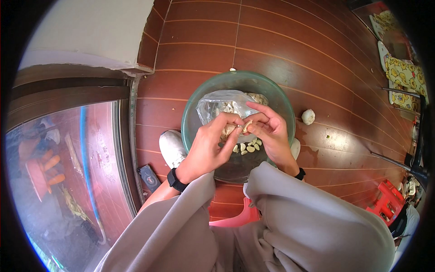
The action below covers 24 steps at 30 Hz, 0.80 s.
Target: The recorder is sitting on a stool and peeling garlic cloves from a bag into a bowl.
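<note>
Over a dark green round basin point(192, 97), my two hands meet at the fingertips around a garlic clove point(247, 126) with papery skin on it. My right hand point(273, 134) is closed, pinching the clove between thumb and fingers. From the other side, my left hand point(209, 144) is closed with thumb and forefinger pressed against the clove's end. Just below the fingers, several peeled garlic cloves point(243, 147) lie in the basin. Behind the hands sits a clear plastic bag point(206, 106) with pale garlic pieces or skins in it, partly hidden by my fingers.
A whole garlic bulb point(308, 117) lies on the brown tiled floor point(267, 41) right of the basin. A phone-like dark object point(149, 177) rests by the glass door frame point(129, 154) at left. A pink stool point(242, 216) is beneath me; a red stool point(388, 201) stands far right.
</note>
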Available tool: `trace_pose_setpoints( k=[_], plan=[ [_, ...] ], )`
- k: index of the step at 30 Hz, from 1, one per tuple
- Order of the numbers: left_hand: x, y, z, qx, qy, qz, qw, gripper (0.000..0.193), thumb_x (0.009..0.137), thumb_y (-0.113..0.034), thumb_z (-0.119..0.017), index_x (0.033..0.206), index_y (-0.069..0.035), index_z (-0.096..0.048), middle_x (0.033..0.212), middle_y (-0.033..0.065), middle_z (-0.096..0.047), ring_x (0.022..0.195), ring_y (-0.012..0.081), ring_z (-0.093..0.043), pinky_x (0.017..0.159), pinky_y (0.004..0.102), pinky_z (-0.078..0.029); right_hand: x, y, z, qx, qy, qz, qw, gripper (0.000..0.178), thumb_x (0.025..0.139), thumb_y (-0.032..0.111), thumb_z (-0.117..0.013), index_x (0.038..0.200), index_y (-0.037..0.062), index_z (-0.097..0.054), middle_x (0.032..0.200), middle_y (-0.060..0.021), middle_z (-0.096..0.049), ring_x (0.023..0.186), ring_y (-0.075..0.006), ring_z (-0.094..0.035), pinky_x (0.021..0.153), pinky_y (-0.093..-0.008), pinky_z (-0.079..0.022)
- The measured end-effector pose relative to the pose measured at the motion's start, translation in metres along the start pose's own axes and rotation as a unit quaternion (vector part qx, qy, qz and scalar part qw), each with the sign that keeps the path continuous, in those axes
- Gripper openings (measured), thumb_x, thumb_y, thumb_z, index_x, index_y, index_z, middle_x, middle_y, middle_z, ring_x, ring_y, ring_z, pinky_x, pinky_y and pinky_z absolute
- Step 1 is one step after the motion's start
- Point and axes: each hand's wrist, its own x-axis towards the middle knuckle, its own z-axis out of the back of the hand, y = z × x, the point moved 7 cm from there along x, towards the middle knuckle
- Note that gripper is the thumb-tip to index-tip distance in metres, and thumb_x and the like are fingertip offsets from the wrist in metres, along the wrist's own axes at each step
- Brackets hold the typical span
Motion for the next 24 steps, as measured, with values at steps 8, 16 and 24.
trace_pose_setpoints(
  k=[8, 16, 24],
  plan=[
    [0.003, -0.006, 0.001, 0.041, -0.041, -0.091, 0.994, 0.022, 0.097, 0.009, -0.070, 0.117, 0.000, -0.071, 0.109, 0.0155, -0.074, 0.092, 0.0325, -0.075, 0.076, 0.0389, -0.060, -0.001, 0.002, -0.001, -0.012, -0.030, 0.031, 0.999, 0.059, 0.097, -0.001, -0.080, 0.151, -0.0053, -0.055, 0.112, -0.0127, -0.077, 0.105, -0.0182, -0.075, 0.095, -0.0324, -0.062],
    [0.003, -0.008, 0.005, 0.046, -0.031, -0.059, 0.997, 0.021, 0.095, 0.010, -0.072, 0.114, 0.000, -0.072, 0.109, 0.0164, -0.075, 0.097, 0.0322, -0.076, 0.078, 0.0379, -0.061, -0.002, -0.001, 0.003, -0.024, -0.044, 0.045, 0.998, 0.055, 0.095, -0.002, -0.082, 0.145, -0.0048, -0.059, 0.106, -0.0093, -0.078, 0.112, -0.0195, -0.075, 0.102, -0.0344, -0.059],
    [-0.001, -0.007, 0.004, 0.058, -0.076, -0.096, 0.991, 0.019, 0.093, 0.011, -0.072, 0.109, 0.001, -0.071, 0.105, 0.0160, -0.075, 0.091, 0.0302, -0.075, 0.075, 0.0361, -0.058, -0.004, -0.006, 0.000, -0.023, -0.052, 0.064, 0.996, 0.050, 0.095, -0.003, -0.082, 0.140, -0.0036, -0.061, 0.104, -0.0094, -0.078, 0.115, -0.0208, -0.075, 0.103, -0.0345, -0.059]
  ],
)
